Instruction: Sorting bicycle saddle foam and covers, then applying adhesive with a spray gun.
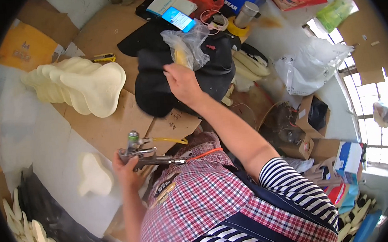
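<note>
My left hand (127, 170) is wrapped round a metal spray gun (144, 156), which has a green-topped fitting and yellow and orange hoses beside it. My right hand (183, 82) reaches far forward, its fingers curled closed against the lower end of a clear plastic bag (198, 51). Something yellowish shows inside that bag; whatever the fingers grip is hidden. Beneath lie black sheet pieces (155, 85). On the left, a row of cream, saddle-shaped foam pads (104, 89) leans together. One single pad (94, 175) rests on the pale surface near my left hand.
A yellow utility knife (104, 58) lies behind the pad row. Farther back are a lit phone (178, 19), a notebook (163, 5) and a metal can (246, 14). More foam pieces (35, 235) are heaped at lower left. Cardboard boxes (313, 115) stand at right.
</note>
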Available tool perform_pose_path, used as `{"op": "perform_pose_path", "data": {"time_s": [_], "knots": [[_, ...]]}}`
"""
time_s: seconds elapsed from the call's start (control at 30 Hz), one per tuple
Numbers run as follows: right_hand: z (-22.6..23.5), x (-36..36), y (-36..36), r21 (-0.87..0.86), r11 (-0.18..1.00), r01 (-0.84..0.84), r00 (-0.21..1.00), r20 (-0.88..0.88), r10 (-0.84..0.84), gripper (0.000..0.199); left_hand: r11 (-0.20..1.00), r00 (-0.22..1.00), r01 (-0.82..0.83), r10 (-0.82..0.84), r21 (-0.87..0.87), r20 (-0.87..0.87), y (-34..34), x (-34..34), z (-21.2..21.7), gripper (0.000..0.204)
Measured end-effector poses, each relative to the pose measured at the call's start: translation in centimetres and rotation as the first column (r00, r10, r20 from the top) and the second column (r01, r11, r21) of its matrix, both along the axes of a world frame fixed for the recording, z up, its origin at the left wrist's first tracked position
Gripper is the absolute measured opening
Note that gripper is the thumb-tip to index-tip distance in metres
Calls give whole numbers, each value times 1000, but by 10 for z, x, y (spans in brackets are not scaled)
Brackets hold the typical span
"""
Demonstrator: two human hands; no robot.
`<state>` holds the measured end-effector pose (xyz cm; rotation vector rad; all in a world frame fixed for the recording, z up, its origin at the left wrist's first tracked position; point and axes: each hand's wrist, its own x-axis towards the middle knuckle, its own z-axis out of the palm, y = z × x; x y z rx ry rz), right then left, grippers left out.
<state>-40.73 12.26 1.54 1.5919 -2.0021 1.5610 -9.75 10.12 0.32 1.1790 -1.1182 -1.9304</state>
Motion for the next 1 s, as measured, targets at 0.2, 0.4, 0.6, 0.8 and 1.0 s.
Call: {"op": "perform_pose_path", "data": {"time_s": [0.2, 0.4, 0.6, 0.8, 1.0], "knots": [[-73, -26, 80, 765, 618, -184, 694, -344, 632, 18, 988, 987, -155, 154, 15, 37, 18, -7, -1, 33], [-22, -86, 132, 935, 337, -112, 935, -16, 354, 12, 954, 954, -297, 296, 42, 41, 27, -11, -9, 40], [-66, -31, 46, 651, 730, -210, 760, -361, 541, 28, 980, 984, -159, 167, 119, -58, 4, -73, -14, 42], [-48, -105, 148, 765, 435, -475, 871, 339, 355, 18, 970, 996, 45, -26, 237, -83, -39, -141, -44, 43], [95, -279, 262, 151, 705, 693, 690, 145, -709, 24, 777, 870, 452, -275, -438, 409, -64, -142, -122, 38]]}}
